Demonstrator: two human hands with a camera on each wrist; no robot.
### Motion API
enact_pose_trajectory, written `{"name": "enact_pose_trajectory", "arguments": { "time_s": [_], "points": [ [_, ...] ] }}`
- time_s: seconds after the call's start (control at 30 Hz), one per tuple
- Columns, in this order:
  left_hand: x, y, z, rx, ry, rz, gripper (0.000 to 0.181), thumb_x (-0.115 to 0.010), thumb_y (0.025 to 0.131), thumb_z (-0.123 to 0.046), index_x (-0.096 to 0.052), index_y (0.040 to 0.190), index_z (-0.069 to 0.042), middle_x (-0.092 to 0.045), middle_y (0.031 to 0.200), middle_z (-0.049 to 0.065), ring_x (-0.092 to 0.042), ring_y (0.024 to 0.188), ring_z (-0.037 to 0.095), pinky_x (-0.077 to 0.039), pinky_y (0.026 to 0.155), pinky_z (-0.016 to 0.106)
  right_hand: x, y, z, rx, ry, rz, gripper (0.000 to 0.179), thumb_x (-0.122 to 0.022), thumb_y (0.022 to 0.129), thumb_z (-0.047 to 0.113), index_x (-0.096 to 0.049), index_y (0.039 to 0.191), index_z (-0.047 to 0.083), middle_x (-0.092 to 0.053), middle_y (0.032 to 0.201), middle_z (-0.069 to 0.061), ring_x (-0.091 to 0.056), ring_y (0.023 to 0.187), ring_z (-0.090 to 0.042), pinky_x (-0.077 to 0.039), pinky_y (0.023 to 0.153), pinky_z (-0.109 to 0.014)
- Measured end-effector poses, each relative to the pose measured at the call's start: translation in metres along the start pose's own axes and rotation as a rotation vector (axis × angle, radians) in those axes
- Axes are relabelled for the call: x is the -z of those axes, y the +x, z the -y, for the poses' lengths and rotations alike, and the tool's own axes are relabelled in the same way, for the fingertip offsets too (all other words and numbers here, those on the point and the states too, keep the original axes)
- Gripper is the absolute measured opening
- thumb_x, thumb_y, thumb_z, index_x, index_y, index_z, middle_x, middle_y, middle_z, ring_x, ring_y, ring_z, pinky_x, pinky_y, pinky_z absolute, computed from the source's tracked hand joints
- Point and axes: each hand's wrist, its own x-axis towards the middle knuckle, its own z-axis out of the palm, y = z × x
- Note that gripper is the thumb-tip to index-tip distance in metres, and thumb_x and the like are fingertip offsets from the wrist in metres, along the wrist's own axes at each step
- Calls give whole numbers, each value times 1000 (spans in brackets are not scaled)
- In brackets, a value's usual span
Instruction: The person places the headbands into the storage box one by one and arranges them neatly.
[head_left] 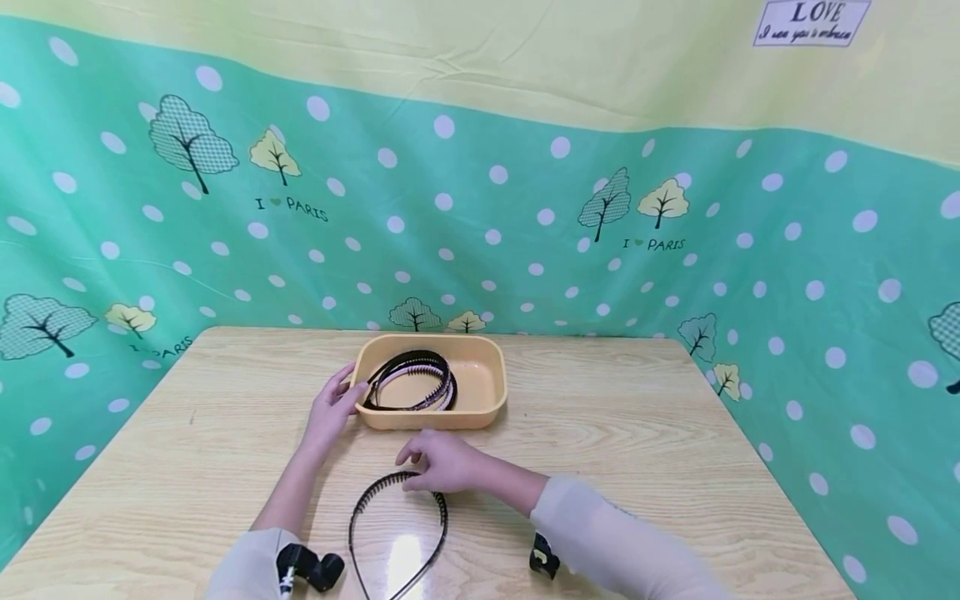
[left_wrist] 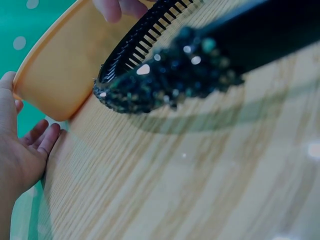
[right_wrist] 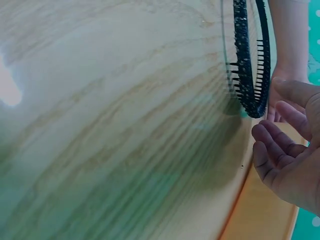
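Note:
A black toothed headband (head_left: 352,533) with dark glittering stones along its top lies on the table in front of me. My right hand (head_left: 446,462) is over its crown, and in the right wrist view the thumb and loosely bent fingers stand apart beside it, gripping nothing. Behind it is a pale orange plastic bin (head_left: 480,419). Several headbands (head_left: 416,358), black and pinkish, are piled in the bin's left half. At the bin's left end, my left hand (head_left: 330,408) holds the rim, thumb over the edge and fingers outside the wall.
The wood-grain table (head_left: 637,433) ends at a green dotted curtain (head_left: 525,233) behind the bin. More curtain hangs along both sides. A black wrist camera (head_left: 307,567) sits by the left sleeve, another (head_left: 543,557) under the right sleeve.

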Motion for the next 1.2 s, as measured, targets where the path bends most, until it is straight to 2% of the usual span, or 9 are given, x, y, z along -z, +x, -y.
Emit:
{"name": "enact_pose_trajectory", "arguments": {
  "time_s": [0.17, 0.57, 0.87, 1.2],
  "points": [
    [0, 0, 1, 11, 3, 6, 60, -56, 92, -40, -34, 145, -23, -51, 129, 20, -55, 89, -2, -51, 75, 16, -6, 2, -1, 8, -6, 5, 30, -75, 79, 28, -67, 106, 17, -57, 90, 5, -50, 78, 0, -41, 69, -10],
    [0, -1, 0, -3, -7, -7, 59, -56, 92, -37, -36, 145, -20, -52, 128, 22, -55, 87, -4, -51, 73, 16, -14, 7, 2, 27, -98, 24, 33, -73, 77, 30, -66, 109, 21, -55, 89, 6, -48, 76, 0, -40, 68, -11],
    [-1, -1, -3, 14, -22, 2, 56, -55, 94, -33, -34, 145, -22, -50, 130, 22, -56, 97, 7, -50, 73, 15, -18, 9, 4, 36, -160, 19, 26, -70, 81, 29, -67, 107, 25, -52, 84, 8, -45, 72, 1, -37, 64, -11],
    [-2, -2, -3, -6, -34, -14, 54, -55, 94, -30, -38, 144, -19, -52, 125, 24, -57, 87, 0, -51, 71, 16, -19, 10, 3, 47, -144, -6, 18, -66, 85, 21, -69, 103, 23, -51, 80, 10, -44, 68, 3, -35, 62, -9]
  ]
}}
